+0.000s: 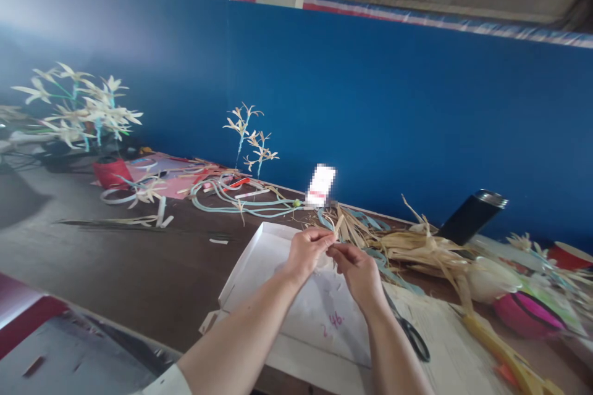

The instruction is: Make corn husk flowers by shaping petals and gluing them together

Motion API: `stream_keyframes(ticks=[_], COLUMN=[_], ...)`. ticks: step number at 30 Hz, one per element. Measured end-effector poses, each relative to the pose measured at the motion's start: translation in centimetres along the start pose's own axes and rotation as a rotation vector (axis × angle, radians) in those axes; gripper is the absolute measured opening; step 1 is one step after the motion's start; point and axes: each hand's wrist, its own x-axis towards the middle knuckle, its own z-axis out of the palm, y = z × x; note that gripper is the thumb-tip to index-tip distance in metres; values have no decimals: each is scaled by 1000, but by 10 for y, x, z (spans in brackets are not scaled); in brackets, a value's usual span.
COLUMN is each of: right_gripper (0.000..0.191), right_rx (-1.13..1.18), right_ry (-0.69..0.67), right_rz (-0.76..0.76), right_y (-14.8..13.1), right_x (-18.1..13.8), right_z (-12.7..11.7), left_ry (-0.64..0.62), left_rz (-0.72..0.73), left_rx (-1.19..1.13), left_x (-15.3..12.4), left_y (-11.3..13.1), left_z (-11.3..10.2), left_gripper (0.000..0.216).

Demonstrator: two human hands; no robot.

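My left hand [308, 251] is closed in a pinch over a white cardboard box lid [282, 278]. A narrow, pale strip of dried husk [340, 225] sticks up from its fingertips. Close against it, my right hand [354, 265] pinches too, its thumb and forefinger nearly touching the left fingertips. What lies between the right fingers is too small and covered to make out. Small pale scraps lie in the lid under my hands, near handwritten pink marks [333, 324]. Black-handled scissors [414, 339] lie beside my right forearm, partly hidden by it.
Dried husks [407, 247] pile up behind my right hand, near a black flask [472, 216]. A lit phone [321, 185] leans at the blue wall [393, 105]. Left are blue-green cords [199, 197], husk flowers [92, 105] and a red pot [111, 173]. A yellow tool [504, 352] lies right.
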Motion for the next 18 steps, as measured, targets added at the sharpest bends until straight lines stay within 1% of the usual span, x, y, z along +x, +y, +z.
stream_keyframes(ticks=[8,13,18], right_gripper=[33,34,32], right_rx=[-21,-16,-31], right_ry=[32,54,65], right_rz=[21,31,9], right_y=[0,1,4], right_x=[0,2,2], right_z=[-1,-3,-3], left_ry=[-45,-83,-81], left_rz=[-51,-72,-59], left_rx=[-46,-120,-71], left_x=[-2,-2,-3], left_y=[4,0,-2], left_z=[2,3,3], left_gripper=[28,39,45])
